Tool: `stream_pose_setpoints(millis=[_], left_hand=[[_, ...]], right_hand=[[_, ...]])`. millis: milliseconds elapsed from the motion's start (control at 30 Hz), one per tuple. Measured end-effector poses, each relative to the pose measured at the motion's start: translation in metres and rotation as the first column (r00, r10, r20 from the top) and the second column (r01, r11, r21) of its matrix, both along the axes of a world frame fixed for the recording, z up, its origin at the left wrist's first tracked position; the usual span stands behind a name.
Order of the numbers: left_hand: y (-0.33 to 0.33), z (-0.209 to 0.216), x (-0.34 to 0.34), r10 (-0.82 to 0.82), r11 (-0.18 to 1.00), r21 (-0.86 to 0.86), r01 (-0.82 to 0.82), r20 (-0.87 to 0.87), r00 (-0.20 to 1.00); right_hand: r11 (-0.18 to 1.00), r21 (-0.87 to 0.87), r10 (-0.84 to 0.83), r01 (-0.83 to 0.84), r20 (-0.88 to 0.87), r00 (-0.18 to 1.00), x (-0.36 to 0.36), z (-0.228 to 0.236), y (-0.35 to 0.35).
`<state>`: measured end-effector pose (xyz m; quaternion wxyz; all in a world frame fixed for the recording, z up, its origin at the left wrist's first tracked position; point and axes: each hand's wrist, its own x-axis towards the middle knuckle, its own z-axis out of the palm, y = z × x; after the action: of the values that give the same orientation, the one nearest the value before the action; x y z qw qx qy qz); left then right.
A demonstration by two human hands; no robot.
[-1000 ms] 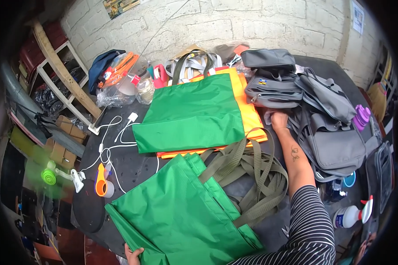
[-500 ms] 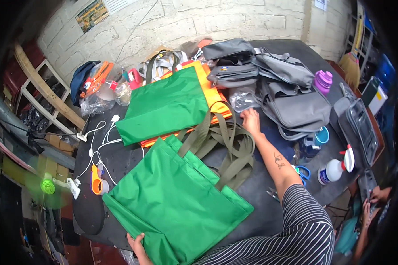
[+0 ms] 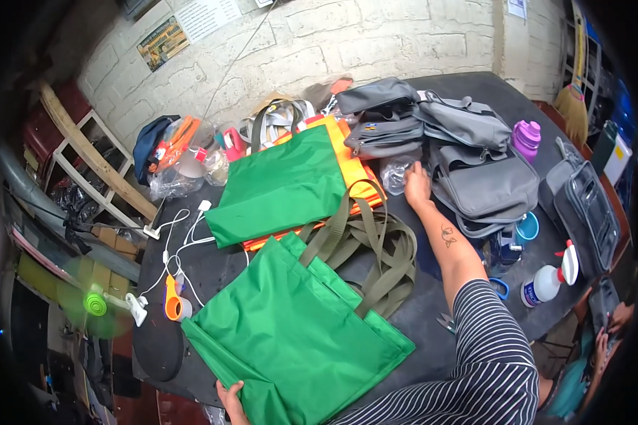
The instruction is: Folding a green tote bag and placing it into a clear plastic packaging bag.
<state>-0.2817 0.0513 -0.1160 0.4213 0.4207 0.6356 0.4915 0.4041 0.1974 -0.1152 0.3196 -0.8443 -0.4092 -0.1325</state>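
A green tote bag (image 3: 290,333) with long olive webbing handles (image 3: 393,248) lies across the front of the dark table. My left hand (image 3: 232,400) grips its lower left edge, thumb on the fabric. Stretched forward, my right hand (image 3: 417,183) has its fingers curled at a crumpled clear plastic bag (image 3: 394,173); its fingertips are partly hidden. That plastic bag lies between the grey bags and a stack of orange fabric (image 3: 358,159). Another green bag piece (image 3: 283,177) covers part of the orange stack.
Grey bags (image 3: 485,177) pile up at the back right, beside a purple bottle (image 3: 526,138). Nearer are a teal cup (image 3: 526,228), a spray bottle (image 3: 546,283) and small snips (image 3: 446,322). White cables (image 3: 184,244) and an orange tape dispenser (image 3: 176,304) lie left. Another person's hands (image 3: 606,336) show far right.
My right hand has moved slightly farther forward onto the clear plastic bag. The view has shifted, so the scene sits lower and farther right. My left hand stays at the green bag's edge.
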Motion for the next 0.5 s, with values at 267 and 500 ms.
stream_pose_setpoints(millis=[267,500], left_hand=[[0.000,0.006,0.003,0.016,1.000,-0.010,-0.016,0.014,1.000],[-0.003,0.011,0.010,-0.020,1.000,0.009,0.020,-0.014,1.000]], right_hand=[[0.990,-0.112,0.102,-0.086,0.148,0.984,-0.049,0.019,-0.019],[0.972,-0.100,0.223,-0.212,0.105,0.969,-0.062,0.079,-0.081]])
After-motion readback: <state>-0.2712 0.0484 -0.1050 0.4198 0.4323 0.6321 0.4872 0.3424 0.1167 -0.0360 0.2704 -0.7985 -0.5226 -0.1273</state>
